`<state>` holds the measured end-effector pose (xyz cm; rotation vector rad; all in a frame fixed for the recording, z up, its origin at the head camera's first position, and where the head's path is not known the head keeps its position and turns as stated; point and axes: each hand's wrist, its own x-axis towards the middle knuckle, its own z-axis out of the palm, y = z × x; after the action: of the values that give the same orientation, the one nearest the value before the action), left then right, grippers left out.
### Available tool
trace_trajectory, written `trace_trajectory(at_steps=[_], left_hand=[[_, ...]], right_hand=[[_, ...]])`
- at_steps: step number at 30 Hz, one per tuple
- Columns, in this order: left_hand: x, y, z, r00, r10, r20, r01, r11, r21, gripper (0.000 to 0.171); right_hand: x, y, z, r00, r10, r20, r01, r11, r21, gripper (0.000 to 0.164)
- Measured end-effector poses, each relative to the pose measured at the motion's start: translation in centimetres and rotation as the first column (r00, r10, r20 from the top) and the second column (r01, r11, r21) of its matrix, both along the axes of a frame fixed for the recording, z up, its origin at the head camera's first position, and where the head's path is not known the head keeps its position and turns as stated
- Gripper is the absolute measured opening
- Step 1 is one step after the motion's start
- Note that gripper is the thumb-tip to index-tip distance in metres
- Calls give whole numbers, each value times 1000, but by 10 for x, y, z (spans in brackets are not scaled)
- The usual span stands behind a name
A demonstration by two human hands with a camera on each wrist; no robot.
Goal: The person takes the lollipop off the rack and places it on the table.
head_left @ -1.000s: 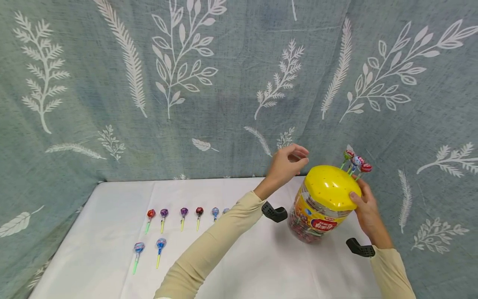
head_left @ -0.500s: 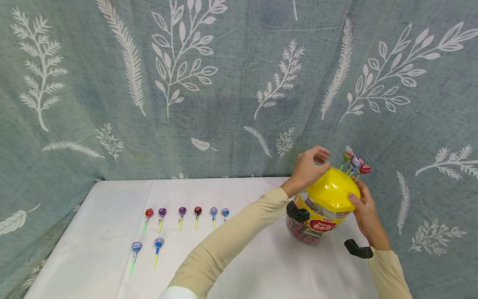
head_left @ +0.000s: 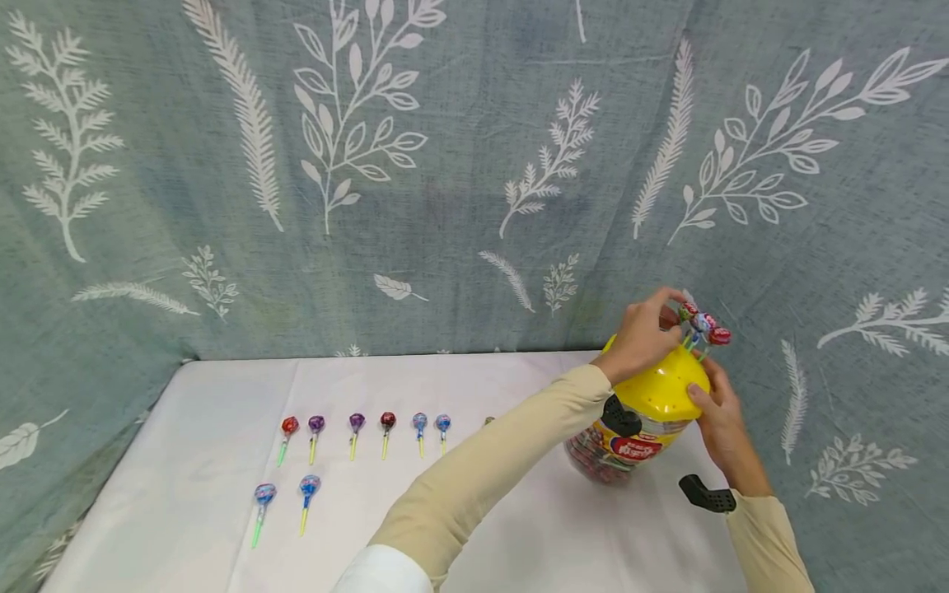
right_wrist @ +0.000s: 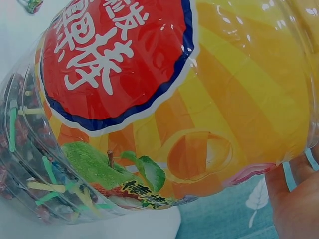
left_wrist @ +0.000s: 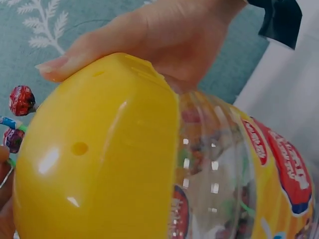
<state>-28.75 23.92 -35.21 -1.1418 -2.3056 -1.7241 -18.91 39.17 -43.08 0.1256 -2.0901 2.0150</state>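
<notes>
A clear plastic candy jar with a domed yellow lid stands tilted at the table's right side, sweets showing through its lower wall. My right hand grips it at the lid, thumb on the lid's front edge and fingers behind. Three lollipops stick out of the lid's far side: a green one, a blue one and a red one. Above the lid, my left hand has its bent fingertips at the green lollipop. Whether they pinch it is unclear, as the left wrist view cuts them off.
On the white table lies a row of lollipops, from a red one to a blue one. Two more, one with a green stick, lie nearer. Behind hangs a leaf-patterned curtain.
My left hand has moved right, from beside the jar across the lid to the lollipops in it. My right hand has kept its grip on the jar.
</notes>
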Motion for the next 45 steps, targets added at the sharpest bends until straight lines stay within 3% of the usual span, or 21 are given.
trace_trajectory(at_steps=[6, 10, 14, 20, 27, 31, 38, 45], left_hand=[[0, 5, 4, 1000, -11, -21, 11, 1000, 5, 34], [-1, 4, 5, 994, 43, -100, -31, 993, 115, 31], [-3, -1, 4, 979, 109, -175, -67, 970, 233, 30], [-5, -21, -3, 984, 97, -150, -52, 959, 278, 31], [2, -49, -4, 992, 68, -107, -35, 959, 281, 32], [11, -67, 0, 993, 58, -102, -26, 957, 289, 33], [39, -109, 15, 996, -1, -87, 25, 962, 273, 32], [57, -141, 10, 997, -13, -72, 30, 969, 246, 32]], right_hand=[[0, 0, -2, 1000, -5, 5, 5, 1000, -9, 53], [-1, -1, -3, 1000, -4, -5, 4, 1000, -13, 53], [-2, 0, -4, 1000, -12, -20, 12, 1000, -17, 52], [-2, -1, -3, 999, -26, -32, 25, 999, -28, 50], [-2, -2, -3, 999, -22, -44, 21, 999, -31, 52], [-1, -3, -4, 998, -14, -55, 11, 999, -45, 53], [-1, -1, -6, 997, -4, -75, -1, 998, -62, 52], [-2, -2, -5, 997, -7, -79, 1, 997, -74, 52]])
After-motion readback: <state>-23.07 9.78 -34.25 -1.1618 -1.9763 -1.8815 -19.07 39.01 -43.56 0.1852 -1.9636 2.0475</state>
